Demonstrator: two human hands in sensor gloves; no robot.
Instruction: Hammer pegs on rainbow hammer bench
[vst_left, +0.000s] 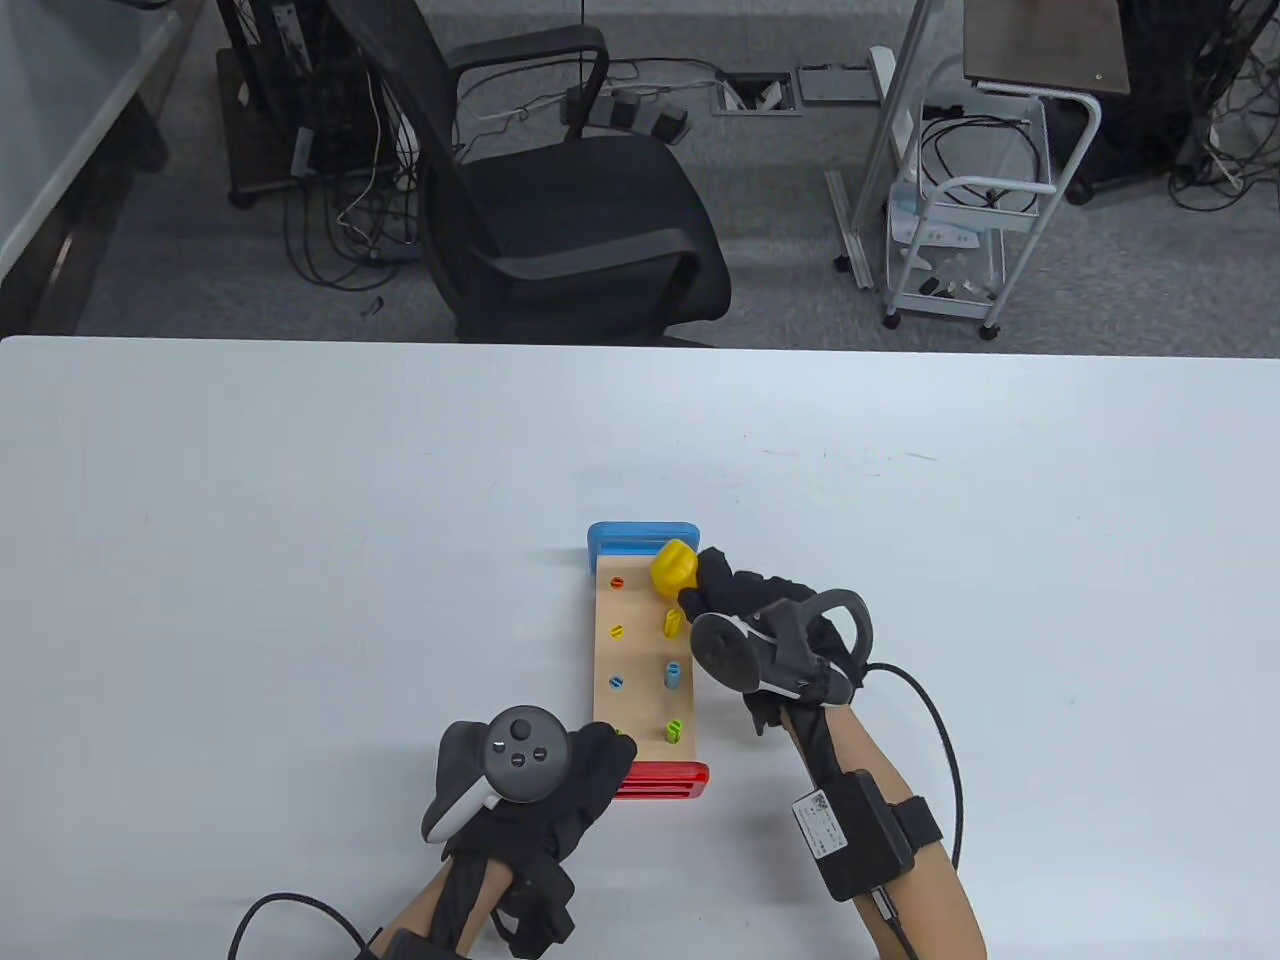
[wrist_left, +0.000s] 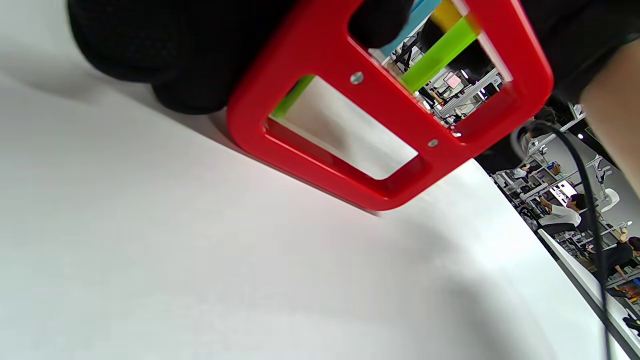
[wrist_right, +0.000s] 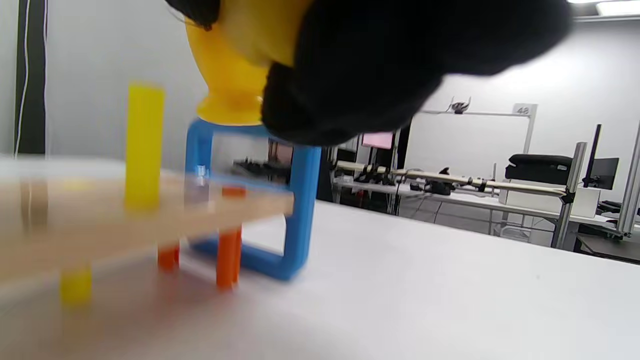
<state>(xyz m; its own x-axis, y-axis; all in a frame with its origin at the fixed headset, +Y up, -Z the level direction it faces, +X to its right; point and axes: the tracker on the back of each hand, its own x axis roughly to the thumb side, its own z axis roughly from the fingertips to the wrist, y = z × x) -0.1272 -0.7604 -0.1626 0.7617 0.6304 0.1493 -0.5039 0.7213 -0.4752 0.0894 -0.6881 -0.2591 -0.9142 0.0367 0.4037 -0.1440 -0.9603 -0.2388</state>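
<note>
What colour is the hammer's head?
Yellow. The hammer head shows best in the table view, gripped by the right hand.

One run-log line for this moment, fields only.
left hand: holds bench's red end | right hand: grips yellow hammer over far right hole | yellow peg: still raised

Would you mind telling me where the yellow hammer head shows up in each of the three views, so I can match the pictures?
Table view: the yellow hammer head sits over the far right corner of the bench, held by the right hand, next to the blue end frame.
Left wrist view: not in it; only the red end frame shows.
Right wrist view: top centre-left, under the gloved fingers.
Shared landmark: the blue end frame, just below the head.
</note>
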